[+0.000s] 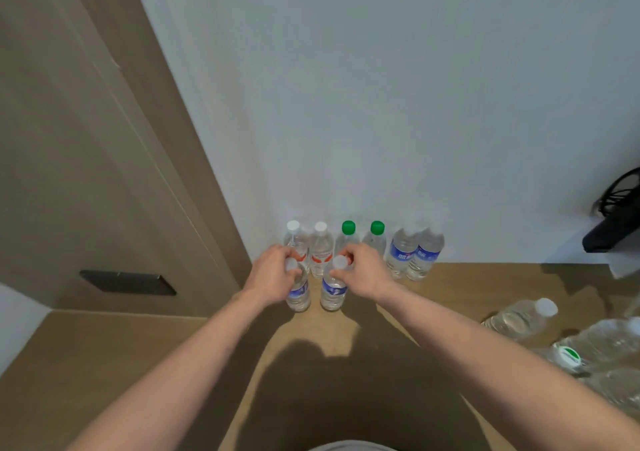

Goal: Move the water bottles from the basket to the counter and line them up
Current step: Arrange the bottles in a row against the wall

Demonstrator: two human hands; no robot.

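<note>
Two blue-label water bottles stand upright on the wooden counter (346, 339), in front of a row against the wall. My left hand (273, 274) grips the left blue-label bottle (298, 294) at its cap and neck. My right hand (363, 272) holds the right blue-label bottle (333, 293) the same way. Behind them stand two red-label bottles (320, 253), two green-capped bottles (348, 234) and two more blue-label bottles (414, 254). No basket shows in the head view.
Several bottles lie on their sides at the right edge, one with a white cap (521, 317) and one with a green-and-white cap (568, 357). A black object with cords (613, 218) sits at the far right. A brown door (86, 159) stands to the left.
</note>
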